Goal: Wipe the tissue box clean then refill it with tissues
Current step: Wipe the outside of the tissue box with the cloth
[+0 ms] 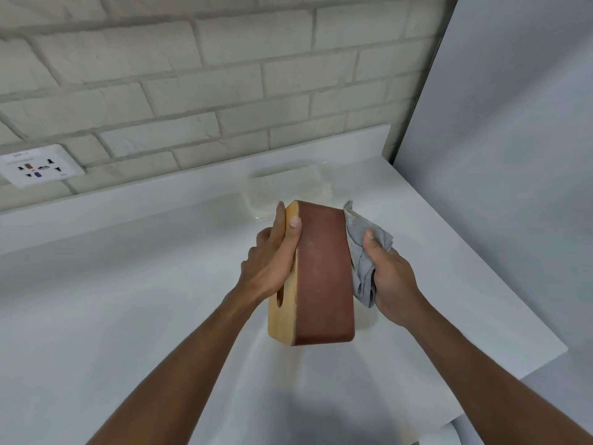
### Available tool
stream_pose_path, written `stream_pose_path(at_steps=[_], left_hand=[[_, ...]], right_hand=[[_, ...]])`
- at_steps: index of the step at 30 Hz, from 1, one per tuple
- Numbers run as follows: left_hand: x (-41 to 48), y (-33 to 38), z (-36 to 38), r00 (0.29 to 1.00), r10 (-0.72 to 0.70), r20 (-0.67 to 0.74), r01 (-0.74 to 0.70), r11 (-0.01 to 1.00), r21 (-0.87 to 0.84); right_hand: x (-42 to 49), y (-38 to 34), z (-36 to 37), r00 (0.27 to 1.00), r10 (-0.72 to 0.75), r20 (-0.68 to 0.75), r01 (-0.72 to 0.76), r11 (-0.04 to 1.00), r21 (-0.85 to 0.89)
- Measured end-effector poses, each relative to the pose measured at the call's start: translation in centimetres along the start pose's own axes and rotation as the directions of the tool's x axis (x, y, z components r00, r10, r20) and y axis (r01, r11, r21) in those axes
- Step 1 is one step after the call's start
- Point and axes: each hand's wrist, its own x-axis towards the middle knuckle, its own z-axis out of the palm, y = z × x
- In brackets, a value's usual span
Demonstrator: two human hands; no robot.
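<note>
- Brown on its broad face and pale yellow wood on the side, the tissue box stands on its narrow side between your two hands, over the middle of the white counter; whether its lower end touches the top cannot be told.
- Your left hand grips the yellow side, fingers flat along it and the thumb hooked onto the brown face, just above a dark oval slot.
- Your right hand holds a bunched grey cloth pressed against the box's right side.
- Left of the box you have a wide stretch of bare counter; on the right the counter's edge runs close by, with a grey panel rising beyond it.
- Behind the box, near the back ledge, lies a clear, hazy wrapped pack, apart from the box.
- A pale brick wall closes the back, with a white socket plate far left.
</note>
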Motion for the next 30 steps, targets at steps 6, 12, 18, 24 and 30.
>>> stream_pose_path(at_steps=[6, 12, 18, 24, 30], left_hand=[[1.7, -2.1, 1.1, 0.996, -0.063, 0.069, 0.068, 0.994, -0.079], [0.7, -1.6, 1.3, 0.999, 0.028, 0.025, -0.026, 0.997, -0.069], [1.1, -1.8, 1.4, 0.987, 0.162, -0.003, -0.162, 0.979, -0.125], [1.8, -1.9, 1.5, 0.987, 0.163, 0.006, -0.161, 0.976, -0.147], [2.1, -2.1, 1.7, 0.975, 0.222, 0.003, -0.219, 0.964, -0.148]], right_hand=[[1.2, 1.3, -0.1, 0.993, 0.11, -0.04, -0.109, 0.994, 0.032], [2.5, 1.6, -0.4, 0.983, 0.176, -0.046, -0.173, 0.982, 0.074], [3.0, 1.4, -0.2, 0.991, 0.131, -0.008, -0.131, 0.99, -0.059], [2.6, 0.7, 0.0, 0.989, -0.074, 0.128, 0.133, 0.827, -0.546], [3.3, 2.1, 0.0, 0.916, -0.24, 0.32, 0.396, 0.422, -0.816]])
